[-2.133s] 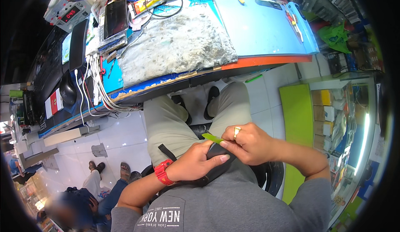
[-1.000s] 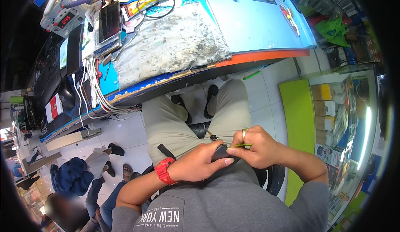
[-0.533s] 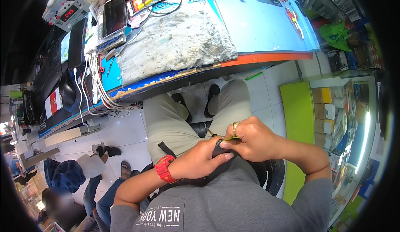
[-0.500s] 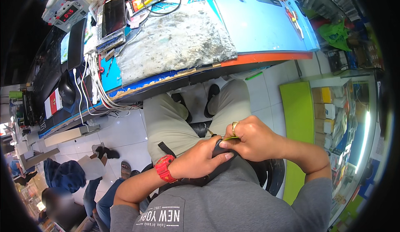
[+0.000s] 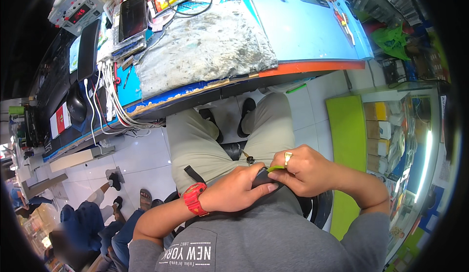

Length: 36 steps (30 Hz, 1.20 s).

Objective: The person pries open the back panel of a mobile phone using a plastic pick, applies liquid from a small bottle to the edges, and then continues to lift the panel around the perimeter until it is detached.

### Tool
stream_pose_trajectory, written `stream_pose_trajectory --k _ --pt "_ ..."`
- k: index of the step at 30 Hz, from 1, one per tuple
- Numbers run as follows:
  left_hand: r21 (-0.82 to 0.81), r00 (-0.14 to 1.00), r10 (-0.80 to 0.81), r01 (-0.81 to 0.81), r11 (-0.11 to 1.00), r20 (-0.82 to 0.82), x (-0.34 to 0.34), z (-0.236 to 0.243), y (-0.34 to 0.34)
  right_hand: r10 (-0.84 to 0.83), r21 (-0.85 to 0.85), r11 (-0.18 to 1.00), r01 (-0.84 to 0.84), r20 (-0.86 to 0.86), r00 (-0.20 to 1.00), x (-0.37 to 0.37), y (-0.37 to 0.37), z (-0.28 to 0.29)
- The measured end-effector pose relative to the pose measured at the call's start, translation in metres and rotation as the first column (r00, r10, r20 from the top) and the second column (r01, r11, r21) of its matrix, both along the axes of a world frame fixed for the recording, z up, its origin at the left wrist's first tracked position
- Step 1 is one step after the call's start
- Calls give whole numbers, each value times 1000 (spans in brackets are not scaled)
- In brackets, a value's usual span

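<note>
The left hand (image 5: 236, 186) gripped a dark object (image 5: 262, 177). The right hand (image 5: 305, 172) pinched a green strip (image 5: 275, 168) beside it.

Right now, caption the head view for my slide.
At a cluttered workbench, the left hand holds a dark object while the right hand pinches a thin green piece at its edge.

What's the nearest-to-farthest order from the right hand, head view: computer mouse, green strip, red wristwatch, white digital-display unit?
1. Green strip: pinched in the right hand.
2. Red wristwatch: to its left.
3. Computer mouse: farther left.
4. White digital-display unit: upper left.
</note>
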<state>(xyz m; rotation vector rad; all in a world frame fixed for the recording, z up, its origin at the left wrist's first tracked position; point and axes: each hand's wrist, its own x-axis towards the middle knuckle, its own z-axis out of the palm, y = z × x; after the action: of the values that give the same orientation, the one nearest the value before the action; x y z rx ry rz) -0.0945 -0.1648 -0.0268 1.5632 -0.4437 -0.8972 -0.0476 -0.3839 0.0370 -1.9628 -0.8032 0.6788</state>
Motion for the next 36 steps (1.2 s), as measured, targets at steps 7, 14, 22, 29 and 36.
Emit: stream_pose_trajectory --k 7,14,22,29,36 --pt "49 991 -46 53 997 -129 2 10 4 -77 4 997 77 69 995 -6 6 -1" --pt "0 999 -15 15 1000 -32 -5 -2 2 -36 50 998 33 57 998 -6 6 -10" --pt "-62 998 37 -35 998 42 -9 -5 0 25 80 996 -33 94 995 0 8 -11" --pt "-50 997 55 -52 997 56 -12 -7 -2 118 14 993 -121 134 984 5 9 -7" --pt "52 996 -34 38 998 -77 -5 6 -2 254 -56 967 -250 90 963 18 12 -7"
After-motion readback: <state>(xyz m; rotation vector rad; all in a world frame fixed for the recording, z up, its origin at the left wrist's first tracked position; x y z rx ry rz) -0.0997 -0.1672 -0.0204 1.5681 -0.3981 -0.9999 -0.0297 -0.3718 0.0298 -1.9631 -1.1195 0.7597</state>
